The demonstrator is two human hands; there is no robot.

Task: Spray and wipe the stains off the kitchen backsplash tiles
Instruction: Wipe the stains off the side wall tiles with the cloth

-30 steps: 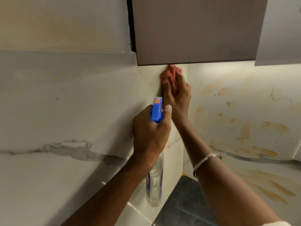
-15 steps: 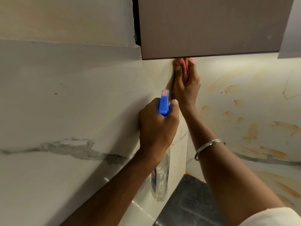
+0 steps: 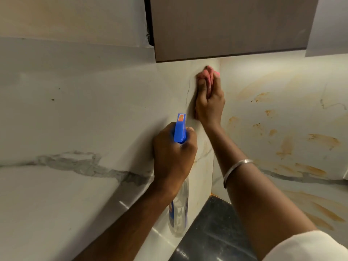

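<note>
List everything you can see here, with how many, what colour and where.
bottle: one, clear with blue head, centre
cloth: one, pink, upper centre, at wall corner
tiles: several, white with grey veins, both walls
stains: many, orange-brown, right wall
cabinet: one, brown, overhead
panel: one, pale grey, top right
counter: one, dark, bottom centre
bangle: one, silver, right wrist
sleeve: one, white, bottom right
left hand: one, grips bottle
right hand: one, presses cloth to tiles

Both forearms reach up and forward: left hand [image 3: 174,153], closed grip round spray bottle [image 3: 180,131] neck; right hand [image 3: 210,103] higher, fingers extended, clasping bunched pink cloth [image 3: 206,73]
</note>
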